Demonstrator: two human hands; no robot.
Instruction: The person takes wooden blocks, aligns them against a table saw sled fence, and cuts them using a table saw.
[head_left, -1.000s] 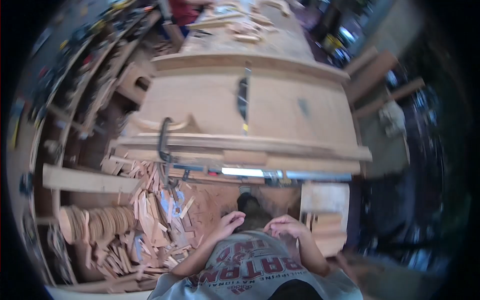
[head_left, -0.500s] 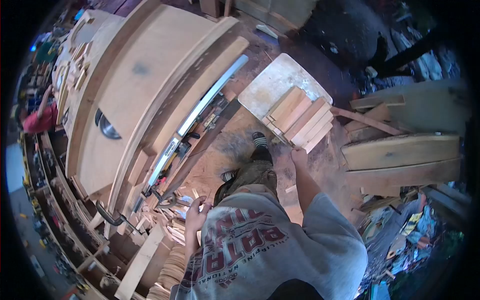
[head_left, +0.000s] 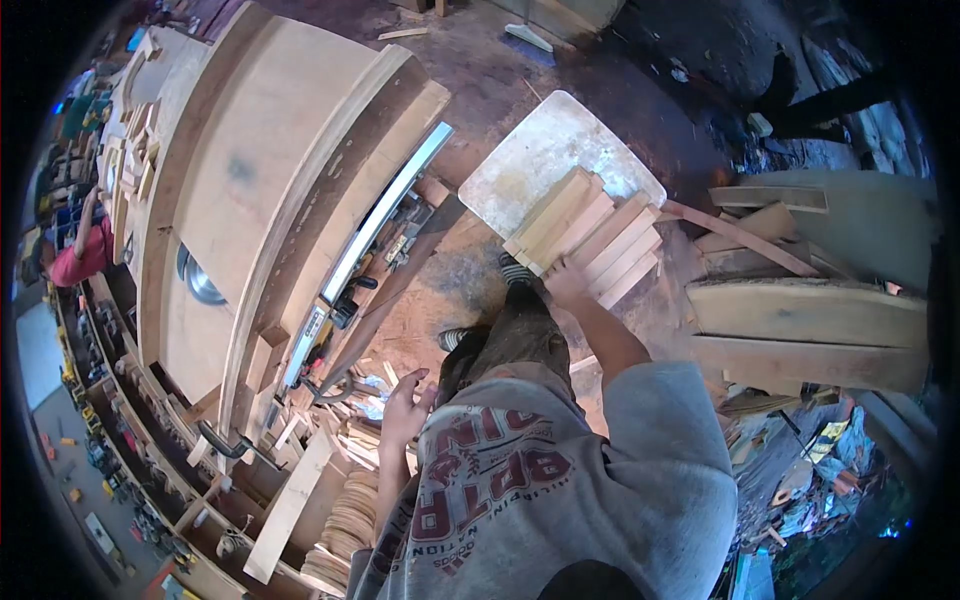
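My right hand (head_left: 568, 284) is at the near edge of a stack of wood pieces (head_left: 590, 232), its fingers touching the end of one piece. The stack lies on a pale square stool top (head_left: 520, 165), several boards side by side. My left hand (head_left: 407, 402) hangs beside my body with fingers apart and slightly curled, holding nothing. To the left, the saw table (head_left: 270, 120) carries a round saw blade (head_left: 203, 280) and a long wooden fence.
Wood offcuts (head_left: 370, 440) and a stack of round wooden pieces (head_left: 345, 530) lie at lower left. Thick boards (head_left: 810, 312) stand at right. A broom head (head_left: 528, 42) rests on the floor. A person in red (head_left: 85, 255) is at far left.
My view has turned from the saw table toward the stool. My right hand has reached out to the stack and moved left along its near edge. My left hand remains near my body.
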